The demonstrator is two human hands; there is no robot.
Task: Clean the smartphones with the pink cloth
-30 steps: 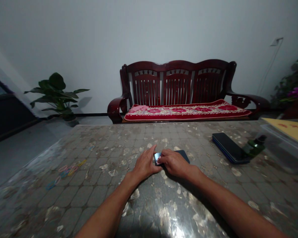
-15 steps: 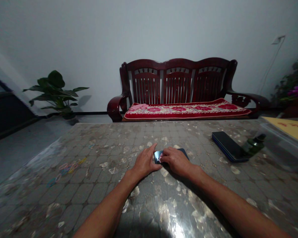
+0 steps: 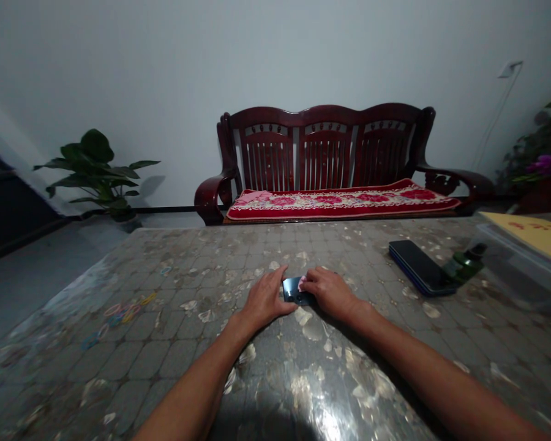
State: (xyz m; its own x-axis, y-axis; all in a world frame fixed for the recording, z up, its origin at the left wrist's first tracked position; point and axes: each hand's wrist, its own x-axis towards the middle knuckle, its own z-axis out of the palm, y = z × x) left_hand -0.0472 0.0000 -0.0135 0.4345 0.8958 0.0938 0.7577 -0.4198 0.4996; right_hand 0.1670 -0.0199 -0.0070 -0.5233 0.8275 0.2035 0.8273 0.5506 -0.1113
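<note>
A dark, shiny phone-like slab lies flat on the patterned tabletop, partly covered by my right hand. My left hand rests at its left end, thumb and fingers spread around that edge and steadying it. Closed fingers of my right hand pinch a small pink cloth against the slab's upper face. The slab's right end is hidden under my right hand.
To the right are a dark phone, a green bottle and a clear plastic box with a yellow sheet on top. Several coloured bands lie left. A wooden bench stands behind the table.
My right hand with the pink cloth has shifted slightly right along the slab, uncovering more of its left part. My left hand stays at the left end. The whole view has moved a little.
</note>
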